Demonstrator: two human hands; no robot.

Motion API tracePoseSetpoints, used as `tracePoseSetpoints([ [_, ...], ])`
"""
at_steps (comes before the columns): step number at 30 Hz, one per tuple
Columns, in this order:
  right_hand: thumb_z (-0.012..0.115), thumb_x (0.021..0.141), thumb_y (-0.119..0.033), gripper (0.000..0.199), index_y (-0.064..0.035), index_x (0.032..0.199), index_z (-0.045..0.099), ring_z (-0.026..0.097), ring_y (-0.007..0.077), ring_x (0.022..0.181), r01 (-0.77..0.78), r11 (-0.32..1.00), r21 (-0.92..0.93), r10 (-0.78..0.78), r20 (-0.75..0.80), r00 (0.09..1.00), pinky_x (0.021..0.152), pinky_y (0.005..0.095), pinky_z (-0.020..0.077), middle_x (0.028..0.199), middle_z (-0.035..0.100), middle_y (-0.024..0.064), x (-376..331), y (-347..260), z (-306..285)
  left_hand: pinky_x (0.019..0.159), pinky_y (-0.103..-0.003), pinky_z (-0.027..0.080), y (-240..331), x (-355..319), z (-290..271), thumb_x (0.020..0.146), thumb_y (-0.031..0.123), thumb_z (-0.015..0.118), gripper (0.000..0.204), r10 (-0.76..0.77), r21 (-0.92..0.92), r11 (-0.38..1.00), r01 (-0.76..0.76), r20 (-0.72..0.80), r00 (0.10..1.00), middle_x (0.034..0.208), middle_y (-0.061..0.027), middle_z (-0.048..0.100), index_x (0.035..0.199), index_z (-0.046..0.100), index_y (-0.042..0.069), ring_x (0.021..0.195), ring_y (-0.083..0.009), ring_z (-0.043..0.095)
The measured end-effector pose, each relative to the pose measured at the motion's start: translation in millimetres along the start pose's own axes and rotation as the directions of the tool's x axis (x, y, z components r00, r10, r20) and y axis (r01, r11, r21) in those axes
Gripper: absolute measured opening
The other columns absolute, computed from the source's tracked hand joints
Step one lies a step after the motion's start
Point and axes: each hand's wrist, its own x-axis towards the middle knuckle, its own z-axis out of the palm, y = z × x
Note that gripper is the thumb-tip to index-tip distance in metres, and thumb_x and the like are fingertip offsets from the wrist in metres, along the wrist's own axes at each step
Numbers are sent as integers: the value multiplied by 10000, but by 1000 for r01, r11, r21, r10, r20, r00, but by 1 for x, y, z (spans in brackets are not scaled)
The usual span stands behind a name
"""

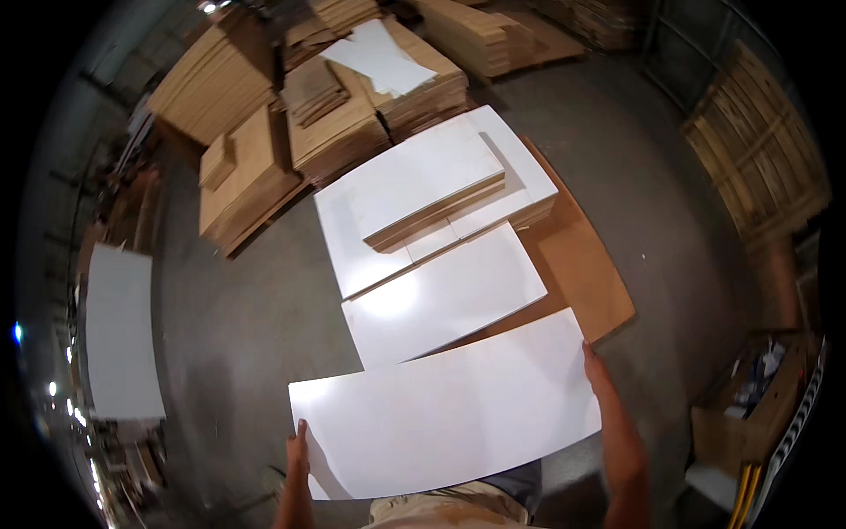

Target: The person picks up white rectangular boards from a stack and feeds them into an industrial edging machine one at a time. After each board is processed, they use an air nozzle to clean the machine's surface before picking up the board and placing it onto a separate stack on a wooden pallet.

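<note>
Between my two hands is a wide white panel (449, 410), held at its short ends in front of my body. My left hand (298, 448) grips the left end, thumb on top and the other fingers partly hidden. At the opposite end, my right hand (594, 360) is closed on the edge near the far corner, its fingers mostly out of sight. Just beyond the held panel lies another white panel (449, 295) on a brown base board (573, 273). Farther off, a stack of white panels (352, 238) carries a smaller pile of narrower white boards (432, 181).
Stacks of brown boards (339, 132) stand at the back, one topped by white sheets (383, 62). A white board (122, 331) stands at the left. To the right are a wooden pallet (758, 145) and a cardboard box (740, 432) with items in it.
</note>
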Motion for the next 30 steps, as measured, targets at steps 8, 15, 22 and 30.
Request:
tracePoseSetpoints([
  [8, 368, 1030, -554, 704, 32, 1408, 465, 412, 309, 1373, 249, 967, -58, -256, -246, 935, 1144, 368, 304, 1468, 471, 188, 182, -43, 142, 968, -393, 468, 79, 218, 115, 906, 638, 589, 841, 60, -33, 998, -56, 128, 990, 1228, -216, 606, 1266, 530, -120, 1139, -293, 568],
  [15, 464, 1030, -451, 591, 32, 1368, 505, 497, 323, 1291, 494, 850, -181, -526, -272, 806, 1107, 387, 353, 1384, 553, 186, 299, -165, 189, 959, -412, 480, 66, 335, 216, 893, 675, 575, 925, -30, -145, 987, 67, 243, 970, 1275, -216, 571, 1337, 456, -127, 1141, -307, 568],
  [22, 535, 1008, -320, 413, -13, 1280, 581, 580, 349, 1157, 575, 695, -431, -713, -317, 625, 999, 404, 448, 1302, 602, 175, 316, -221, 210, 1007, -404, 437, 57, 372, 258, 912, 675, 539, 918, 80, -252, 968, -7, 280, 957, 1328, -205, 550, 1394, 422, -97, 1198, -305, 543],
  [30, 515, 949, -614, 836, 35, 1459, 383, 577, 365, 1170, 267, 963, 20, -182, -684, 707, 947, 493, 485, 1368, 523, 260, 402, 49, 82, 1185, -481, 213, -42, 244, 343, 910, 794, 288, 1005, -104, -664, 395, 635, 655, 749, 1634, -137, 181, 1578, 124, 61, 1487, -327, 198],
])
